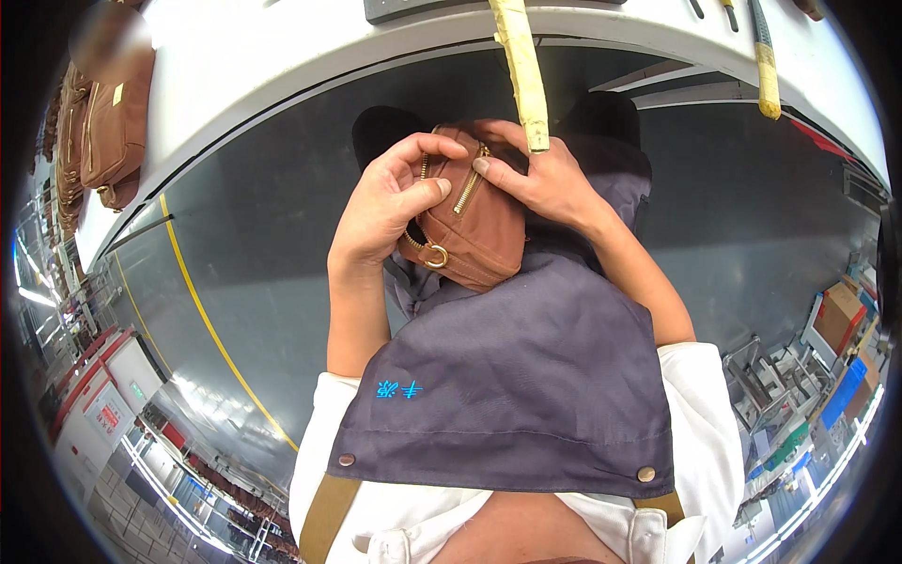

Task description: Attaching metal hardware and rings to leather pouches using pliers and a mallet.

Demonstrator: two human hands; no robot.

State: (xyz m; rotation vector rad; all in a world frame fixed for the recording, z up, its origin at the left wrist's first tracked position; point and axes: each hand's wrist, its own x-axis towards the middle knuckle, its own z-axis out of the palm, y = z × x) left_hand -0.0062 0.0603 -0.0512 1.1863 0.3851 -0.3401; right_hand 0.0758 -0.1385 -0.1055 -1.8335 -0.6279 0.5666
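I hold a small brown leather bag [474,230] with gold zippers and a gold ring against my grey apron [526,376]. My left hand [385,202] grips its left side, thumb pressed on the top near a zipper. My right hand [536,179] holds the upper right side, with the index finger on the zipper track. A yellowish strap [522,70] hangs down from above, ending just over my right hand.
A white curved workbench edge [282,85] runs across the top. Several brown bags [108,127] lie on it at the upper left. Another yellowish strap [766,61] hangs at the upper right. Grey floor with a yellow line [202,310] lies below; boxes [841,315] stand at the right.
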